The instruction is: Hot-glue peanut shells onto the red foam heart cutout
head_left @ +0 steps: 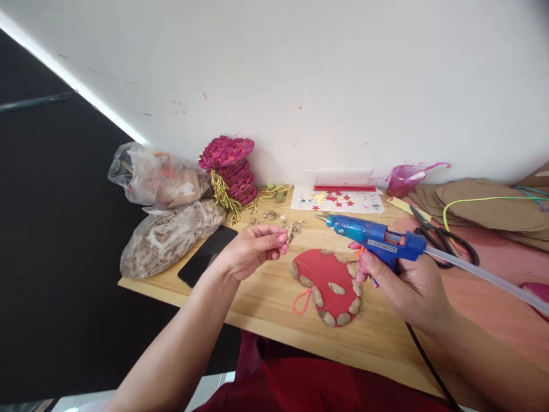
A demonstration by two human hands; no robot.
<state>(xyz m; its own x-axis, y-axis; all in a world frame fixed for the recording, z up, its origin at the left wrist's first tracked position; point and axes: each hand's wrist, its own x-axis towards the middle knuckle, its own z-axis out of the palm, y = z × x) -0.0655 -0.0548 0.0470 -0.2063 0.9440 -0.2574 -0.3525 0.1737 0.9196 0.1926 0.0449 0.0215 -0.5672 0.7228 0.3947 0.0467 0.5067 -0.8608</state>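
A blue hot glue gun [373, 236] is gripped in my right hand [403, 286], with its nozzle toward the left and a long clear glue stick coming out of its back. Between the thumb and fingers of my left hand [257, 246] is a small tan peanut [290, 233], seen nearly edge-on. Below and between my hands lies a red heart-shaped cutout [311, 266]. Peanuts line much of its border, and a single peanut [337, 288] sits on its middle. An orange cord loop [302, 302] sticks out at its notch.
Plastic bags [171, 237], one full of peanuts, and a dark flat object [201, 257] are at left. Behind stand a magenta peanut-covered piece [229, 171] and star cutouts on white paper [373, 203]. Scissors [446, 237], cardboard discs [476, 203] and a stained cup [403, 180] are at right.
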